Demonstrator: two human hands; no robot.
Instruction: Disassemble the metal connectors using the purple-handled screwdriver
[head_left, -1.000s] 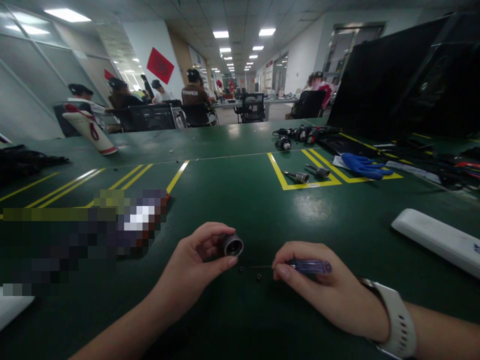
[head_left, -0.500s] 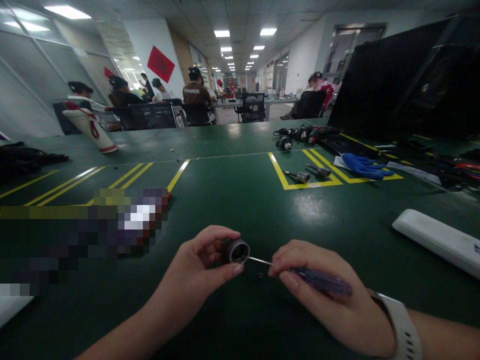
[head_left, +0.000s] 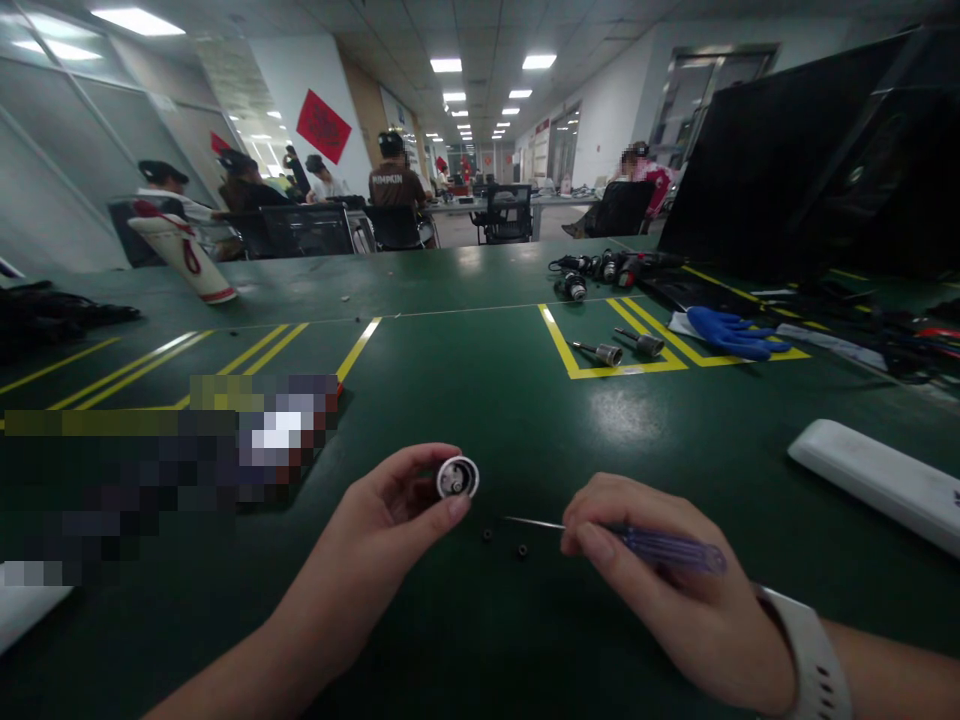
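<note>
Between the thumb and fingers of my left hand (head_left: 390, 530) is a round metal housing (head_left: 458, 478), its open end turned toward me with small parts visible inside. My right hand (head_left: 660, 570) grips a screwdriver (head_left: 667, 549) by its translucent purple handle. The thin shaft points left, and its tip is apart from the housing, just above the table. Two tiny dark ring-like pieces, one (head_left: 487, 536) below the housing and another (head_left: 523, 551) below the screwdriver shaft, lie on the green table (head_left: 480, 640).
Two metal parts with shafts (head_left: 600, 353) lie inside yellow tape lines, near a blue glove (head_left: 731, 332). Cables and a black-silver device (head_left: 574, 288) sit farther back. A white bar-shaped object (head_left: 870, 480) lies right; a pixelated object (head_left: 285, 430) lies left. People sit at far desks.
The screwdriver tip has come out of the housing and moved right. My left hand has shifted left and up, tilting the housing's opening toward me. A second tiny piece now shows on the table.
</note>
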